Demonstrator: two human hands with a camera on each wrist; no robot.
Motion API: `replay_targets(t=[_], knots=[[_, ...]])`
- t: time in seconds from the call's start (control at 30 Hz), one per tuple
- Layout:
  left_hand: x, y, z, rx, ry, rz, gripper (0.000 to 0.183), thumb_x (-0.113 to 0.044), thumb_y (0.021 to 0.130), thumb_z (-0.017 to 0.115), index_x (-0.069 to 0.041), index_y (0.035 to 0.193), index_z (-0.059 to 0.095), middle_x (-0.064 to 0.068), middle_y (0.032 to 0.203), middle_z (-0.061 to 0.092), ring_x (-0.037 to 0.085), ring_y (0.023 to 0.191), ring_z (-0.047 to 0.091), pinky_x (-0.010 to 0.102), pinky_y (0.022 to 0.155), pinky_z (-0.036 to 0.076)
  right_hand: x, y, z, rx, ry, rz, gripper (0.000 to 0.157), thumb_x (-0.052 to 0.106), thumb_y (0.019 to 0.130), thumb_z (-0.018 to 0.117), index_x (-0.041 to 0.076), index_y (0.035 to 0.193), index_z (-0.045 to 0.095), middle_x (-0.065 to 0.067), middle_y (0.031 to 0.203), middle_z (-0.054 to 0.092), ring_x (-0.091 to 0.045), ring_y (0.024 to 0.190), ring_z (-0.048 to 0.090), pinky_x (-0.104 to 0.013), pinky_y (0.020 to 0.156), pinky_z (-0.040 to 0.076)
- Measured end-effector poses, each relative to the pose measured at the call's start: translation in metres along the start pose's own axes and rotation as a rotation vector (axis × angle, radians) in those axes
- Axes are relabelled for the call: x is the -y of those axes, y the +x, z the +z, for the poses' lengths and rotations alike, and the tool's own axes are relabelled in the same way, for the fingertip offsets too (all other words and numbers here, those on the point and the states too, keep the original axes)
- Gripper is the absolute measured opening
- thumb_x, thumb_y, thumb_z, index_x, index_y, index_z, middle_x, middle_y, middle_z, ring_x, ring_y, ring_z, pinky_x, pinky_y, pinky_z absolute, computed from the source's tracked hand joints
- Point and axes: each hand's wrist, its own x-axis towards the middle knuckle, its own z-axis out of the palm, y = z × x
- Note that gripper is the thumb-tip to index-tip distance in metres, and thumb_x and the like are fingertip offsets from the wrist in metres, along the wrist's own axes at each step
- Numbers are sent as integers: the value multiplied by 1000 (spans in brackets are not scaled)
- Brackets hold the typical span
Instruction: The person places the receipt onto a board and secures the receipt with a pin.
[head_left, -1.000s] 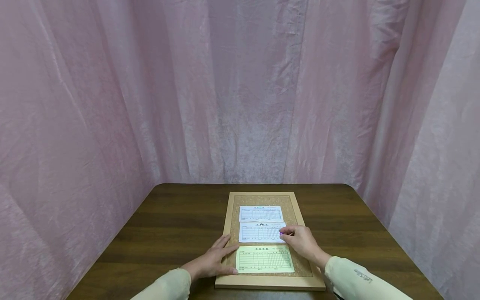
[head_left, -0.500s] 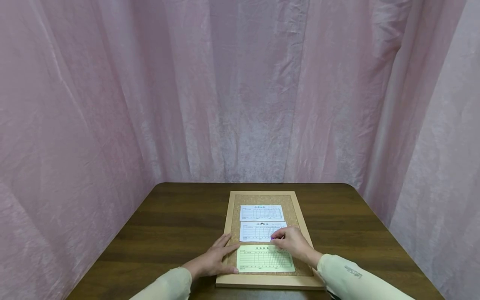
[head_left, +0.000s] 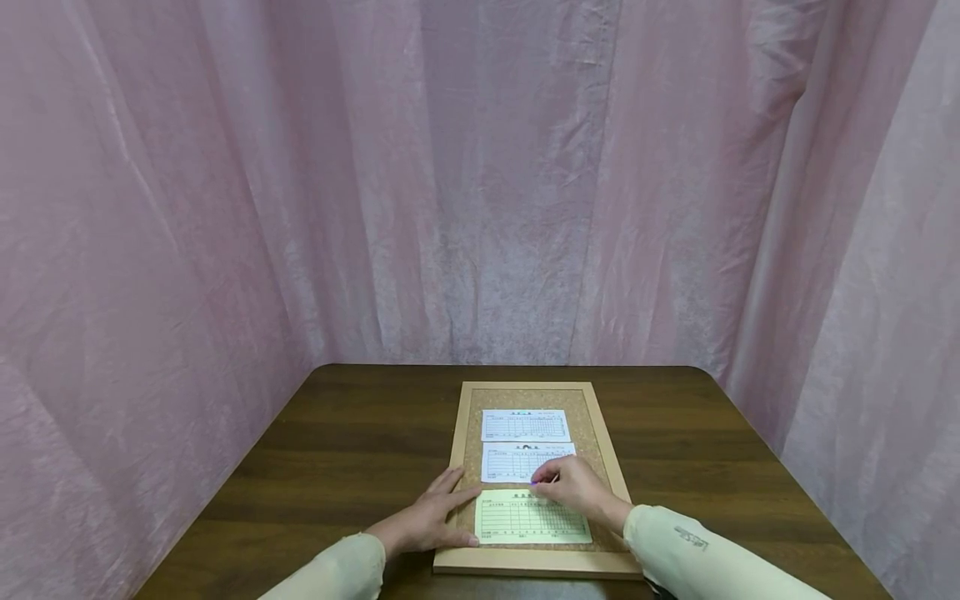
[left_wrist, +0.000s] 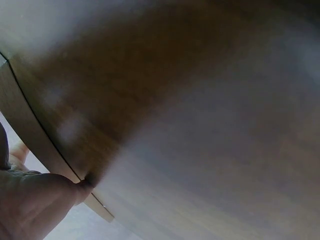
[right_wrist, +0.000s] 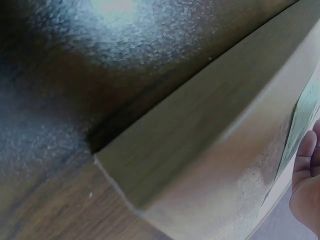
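Observation:
A cork board with a pale wooden frame lies on the table. Three printed slips are on it: a white slip at the top, a second white slip below it, and a green slip lowest. My right hand pinches a small purple push pin over the top edge of the green slip, hiding part of that slip. My left hand rests with spread fingers on the board's left frame, fingertips at the green slip's left edge. In the left wrist view, the hand overlaps the frame.
The dark wooden table reaches out on both sides of the board. Pink curtains hang behind and beside it. Small pins sit at the top edges of the white slips, a dark pin on the middle one.
My right hand has moved left and slightly down with the purple push pin, from the middle slip's right edge to the green slip's top edge. My left hand has stayed on the frame.

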Motion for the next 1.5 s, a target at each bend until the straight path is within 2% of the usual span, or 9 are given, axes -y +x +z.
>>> replay_targets(t=[0.17,0.47,0.7,1.1,1.5], knots=[[0,0,0,-6,4,5,82,-49,82,77,-20,152,44,18,164,11,40,149,5,66,109,23,1,2,2,19,-17,-16,3,15,84,79,12,85,78,10,74,67,-6,64,53,-23,57,44],[2,1,1,-7,-2,2,82,-50,82,77,-21,152,44,18,164,11,40,149,5,67,109,22,0,3,6,47,24,6,3,13,83,79,11,85,78,8,73,68,-5,64,54,-22,57,45],[3,2,2,-19,3,9,83,-50,81,77,-21,152,44,19,163,12,40,149,5,66,110,22,0,5,10,44,45,22,3,13,84,79,11,84,78,7,74,68,-7,67,55,-23,58,45],[3,1,2,-25,14,10,83,-51,81,77,-20,151,45,18,163,12,39,149,6,65,110,22,2,6,13,51,-5,27,3,15,82,81,13,82,78,8,77,70,-8,73,56,-26,64,46],[1,0,1,-23,3,3,83,-49,81,78,-19,151,45,19,163,13,39,149,6,65,110,22,2,6,15,37,48,53,4,13,81,82,12,82,79,6,79,71,-10,74,57,-26,65,46]])
